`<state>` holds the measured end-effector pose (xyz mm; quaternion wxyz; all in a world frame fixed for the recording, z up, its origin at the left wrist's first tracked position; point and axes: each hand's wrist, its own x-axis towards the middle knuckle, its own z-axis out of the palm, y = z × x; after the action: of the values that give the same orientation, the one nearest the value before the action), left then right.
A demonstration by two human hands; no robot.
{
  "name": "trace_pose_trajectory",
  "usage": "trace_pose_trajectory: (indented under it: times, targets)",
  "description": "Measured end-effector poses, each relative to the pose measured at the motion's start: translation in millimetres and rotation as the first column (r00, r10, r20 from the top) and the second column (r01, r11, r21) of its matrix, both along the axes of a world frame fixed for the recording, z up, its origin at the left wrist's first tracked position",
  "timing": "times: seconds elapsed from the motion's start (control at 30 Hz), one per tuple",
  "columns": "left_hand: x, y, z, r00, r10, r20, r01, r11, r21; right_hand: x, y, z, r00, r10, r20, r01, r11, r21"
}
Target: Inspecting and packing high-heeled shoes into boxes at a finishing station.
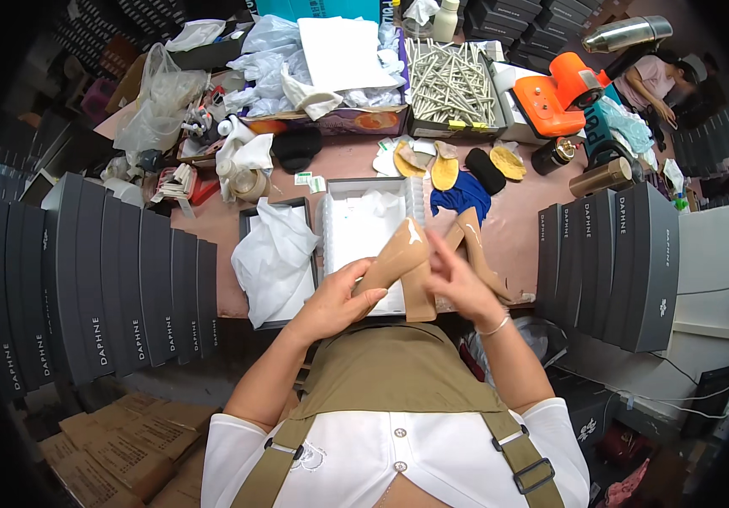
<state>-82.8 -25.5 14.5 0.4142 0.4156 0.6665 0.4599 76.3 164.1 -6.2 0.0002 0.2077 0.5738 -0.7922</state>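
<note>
My left hand (335, 300) is closed around a tan high-heeled shoe (400, 254), held over a shoebox (358, 241) lined with white paper. A white mark shows on the shoe's upper part. Close to the shoe's right side is my right hand (466, 292), its fingers apart and slightly blurred; whether a fingertip touches the shoe I cannot tell. A second tan shoe (476, 247) lies on the table just beyond that hand, partly covered by it. To the left of the box, a dark box lid (301, 210) holds crumpled white tissue paper (271, 254).
Rows of dark shoeboxes (119, 279) flank me on the left, with more shoeboxes (606, 262) on the right. Behind the work spot are a blue cloth (463, 199), yellow pads (445, 169), a box of pale sticks (453, 85) and an orange tool (555, 97). A person (652, 80) is at far right.
</note>
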Motion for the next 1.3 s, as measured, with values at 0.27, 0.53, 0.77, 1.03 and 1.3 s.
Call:
trace_pose_trajectory:
  times: [0.27, 0.53, 0.77, 1.03, 1.3]
  targets:
    - [-17.8, -75.5, -53.1, 0.521, 0.57, 0.636, -0.701, 0.71, -0.062, 2.7, -18.5, -1.8, 0.966, -0.245, -0.088, 0.204, 0.922, -0.329]
    - [-9.3, -59.8, -37.1, 0.524, 0.333, 0.784, -0.687, 0.709, 0.159, 12.5, -24.5, -40.0, 0.972, -0.172, -0.16, 0.122, 0.952, -0.282]
    - [-22.5, -47.1, -13.5, 0.474, 0.268, 0.839, -0.774, 0.582, 0.251, 7.5, -52.7, -21.8, 0.982, 0.104, -0.159, 0.028, 0.749, 0.662]
    - [-42.9, -44.1, -27.2, 0.501, 0.289, 0.816, -0.78, 0.559, 0.281, 3.6, -63.6, -20.3, 0.964, 0.135, -0.228, 0.132, 0.505, 0.853]
    - [-42.3, -16.2, -20.7, 0.587, 0.473, 0.658, -0.684, 0.724, 0.09, -6.5, -54.1, 24.4, 0.933, 0.321, 0.161, -0.267, 0.323, 0.908]
